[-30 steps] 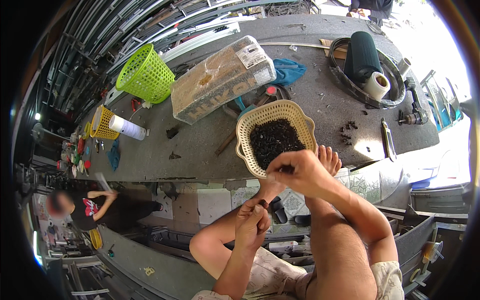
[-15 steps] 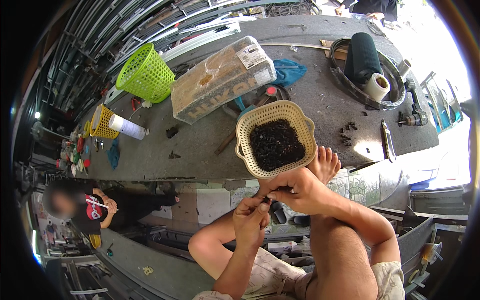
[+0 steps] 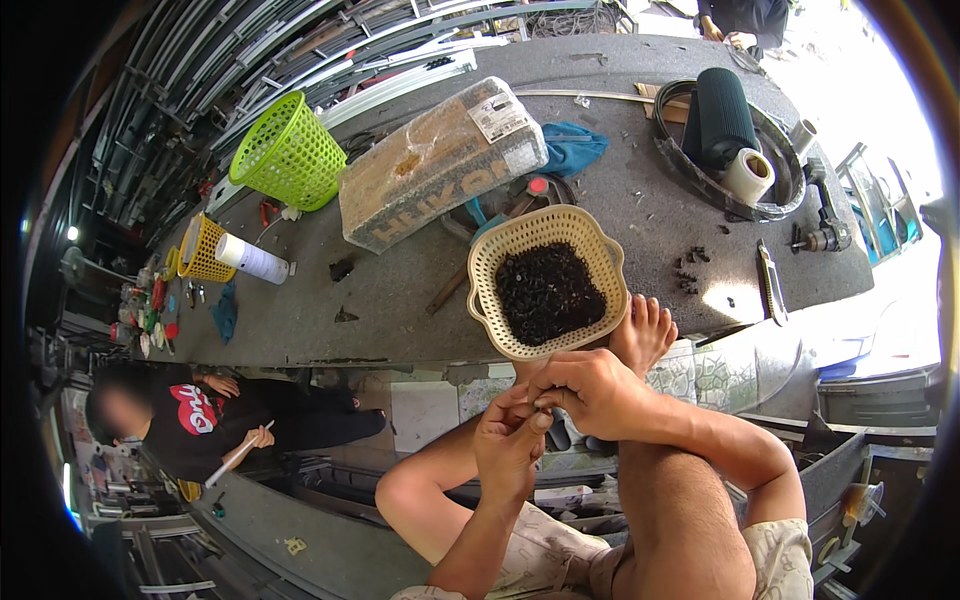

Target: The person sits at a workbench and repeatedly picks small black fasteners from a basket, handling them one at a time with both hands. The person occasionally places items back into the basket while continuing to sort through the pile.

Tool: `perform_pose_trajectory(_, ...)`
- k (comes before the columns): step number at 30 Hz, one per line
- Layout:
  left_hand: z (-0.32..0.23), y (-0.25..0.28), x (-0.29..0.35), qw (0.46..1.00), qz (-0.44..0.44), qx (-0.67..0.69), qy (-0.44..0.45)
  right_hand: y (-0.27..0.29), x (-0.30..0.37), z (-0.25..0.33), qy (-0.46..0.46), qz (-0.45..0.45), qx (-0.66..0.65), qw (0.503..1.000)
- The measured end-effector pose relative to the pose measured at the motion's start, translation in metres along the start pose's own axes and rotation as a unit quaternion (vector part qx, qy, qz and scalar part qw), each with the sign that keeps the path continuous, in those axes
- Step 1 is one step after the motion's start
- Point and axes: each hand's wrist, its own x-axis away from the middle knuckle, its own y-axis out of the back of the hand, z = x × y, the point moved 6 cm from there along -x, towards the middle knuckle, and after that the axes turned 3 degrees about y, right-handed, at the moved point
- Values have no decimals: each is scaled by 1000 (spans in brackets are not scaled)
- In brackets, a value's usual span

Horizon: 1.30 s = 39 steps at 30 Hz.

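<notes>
Hands meet just over the bent knees: left hand point(image 3: 508, 448) and right hand point(image 3: 590, 392) are pressed together, fingertips pinched on something tiny between them — too small to tell what, prob. one of the small dark bits like those in the basket. Both are clenched in a fine pinch, not open. Just beyond the knuckles a bare foot point(image 3: 642, 335) rests against the bench edge, and right beside it sits the cream plastic basket point(image 3: 545, 282), part-full of small black pieces, its near rim at the very edge of the grey bench point(image 3: 400, 290). Risk as I judge it: the foot or a wrist nudges that basket and it tips off the edge, spilling the lot; also, a piece this small could slip from the pinch and drop between the legs, hard to find. A few loose black pieces point(image 3: 690, 272) lie to the right. Farther back: wrapped brick-shaped package point(image 3: 440, 165), green basket point(image 3: 290, 150), dark roll w/ white tape roll point(image 3: 730, 125). Another person point(image 3: 200, 425) sits lower left, well apart.
</notes>
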Motion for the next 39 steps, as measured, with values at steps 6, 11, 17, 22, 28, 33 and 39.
perform_pose_trajectory(6, 12, 4, -7, 999, 35, -20, 18, -4, 0, 10, 127, 7, 177, 976)
perform_pose_trajectory(11, 15, 16, -7, 999, 19, 8, 41, 27, -26, -19, 58, -75, 262, 960)
perform_pose_trajectory(17, 15, 20, 2, 996, 7, 18, 92, 31, -71, -92, -82, 31, 387, 918)
perform_pose_trajectory(22, 16, 29, 2, 996, 7, -9, 86, 17, -75, -111, -105, 49, 379, 918)
perform_pose_trajectory(28, 11, 26, 0, 994, 12, 25, 101, 23, -72, -103, -76, 4, 336, 939)
perform_pose_trajectory(33, -1, 19, -5, 995, 47, 26, 78, 37, -56, -67, -54, -94, 197, 974)
perform_pose_trajectory(39, -6, 20, -10, 996, 56, 69, 15, 8, -26, -26, -93, -4, -113, 989)
